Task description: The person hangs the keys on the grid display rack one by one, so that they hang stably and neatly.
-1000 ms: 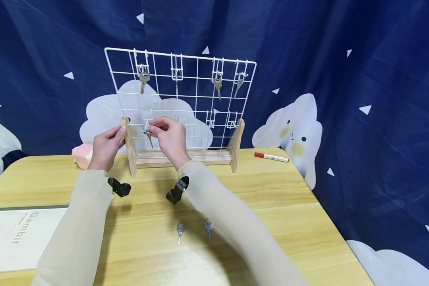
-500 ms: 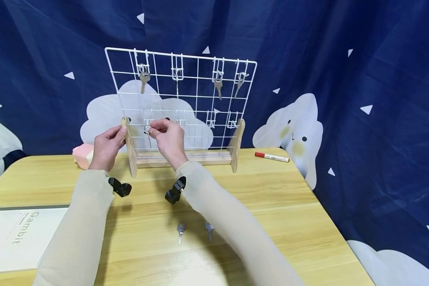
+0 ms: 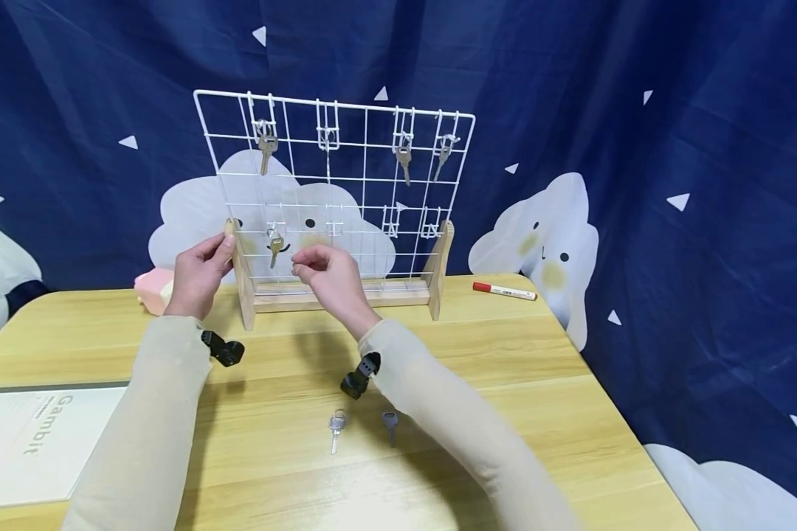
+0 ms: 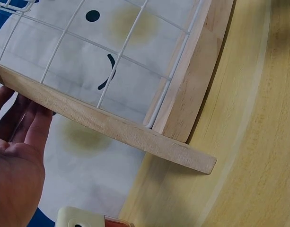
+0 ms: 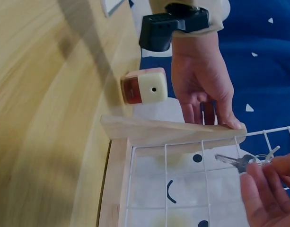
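Note:
A white wire grid rack [image 3: 332, 104] stands on wooden posts at the back of the table. Several keys hang from its top hooks. One more key [image 3: 275, 247] hangs on a lower left hook, also seen in the right wrist view as the key [image 5: 234, 162]. My right hand [image 3: 303, 262] hovers just right of that key with fingers loosely curled and holds nothing. My left hand [image 3: 222, 249] grips the top of the left wooden post [image 3: 244, 287]. In the left wrist view the post [image 4: 111, 125] crosses in front of my fingers [image 4: 21, 127].
Two loose keys [image 3: 335, 426] [image 3: 390, 422] lie on the wooden table near my right forearm. A red marker [image 3: 505, 292] rests at the back right. A pink and cream block [image 3: 151, 287] sits left of the rack. A white booklet [image 3: 33, 442] lies front left.
My right hand let go of the key, which now hangs on the lower left hook. That hand drew back to the right and down. The left hand stayed on the post.

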`<state>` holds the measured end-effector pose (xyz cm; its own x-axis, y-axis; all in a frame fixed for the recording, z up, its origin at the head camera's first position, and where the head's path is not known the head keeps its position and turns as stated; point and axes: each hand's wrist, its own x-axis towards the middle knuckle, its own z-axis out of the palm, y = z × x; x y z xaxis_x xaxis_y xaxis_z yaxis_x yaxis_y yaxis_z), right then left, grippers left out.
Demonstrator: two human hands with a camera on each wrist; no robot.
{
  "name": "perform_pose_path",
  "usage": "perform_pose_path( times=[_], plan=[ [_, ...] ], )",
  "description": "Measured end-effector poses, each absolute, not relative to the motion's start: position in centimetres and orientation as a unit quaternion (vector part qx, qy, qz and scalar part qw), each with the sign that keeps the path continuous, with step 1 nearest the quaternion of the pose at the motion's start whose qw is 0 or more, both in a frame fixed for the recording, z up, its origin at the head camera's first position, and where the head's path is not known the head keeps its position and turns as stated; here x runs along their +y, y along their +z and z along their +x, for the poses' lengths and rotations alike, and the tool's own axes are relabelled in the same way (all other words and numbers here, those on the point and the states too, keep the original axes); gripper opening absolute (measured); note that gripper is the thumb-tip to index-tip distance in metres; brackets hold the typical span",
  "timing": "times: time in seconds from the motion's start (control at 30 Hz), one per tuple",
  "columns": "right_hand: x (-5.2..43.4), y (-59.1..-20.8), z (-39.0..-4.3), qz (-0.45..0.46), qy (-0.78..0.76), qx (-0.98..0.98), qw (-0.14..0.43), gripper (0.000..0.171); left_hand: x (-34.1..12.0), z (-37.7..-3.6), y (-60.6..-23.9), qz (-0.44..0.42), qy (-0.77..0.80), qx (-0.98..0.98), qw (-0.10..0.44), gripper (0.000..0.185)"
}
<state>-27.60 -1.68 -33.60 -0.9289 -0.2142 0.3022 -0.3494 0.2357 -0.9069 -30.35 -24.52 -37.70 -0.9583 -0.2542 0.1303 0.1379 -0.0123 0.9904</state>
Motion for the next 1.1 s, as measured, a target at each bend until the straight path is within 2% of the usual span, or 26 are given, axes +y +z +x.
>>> perform_pose_path(
  times=[0.6,0.9,1.1],
  plan=[
    [5.2,-35.6,-22.6,0.281,0.441,-0.848,-0.089,0.010,-24.4,-30.7,-37.9,0.046,-0.719,-0.680,0.135,0.065],
    [6.7,-38.5,-20.7,0.319,0.356,-0.861,-0.177,0.021,-24.3,-30.7,-37.6,0.048,-0.699,-0.702,0.128,0.066],
    [6.9,-40.0,-20.0,0.322,0.326,-0.866,-0.200,0.026,-24.3,-30.6,-37.5,0.049,-0.709,-0.691,0.128,0.065]
  ],
)
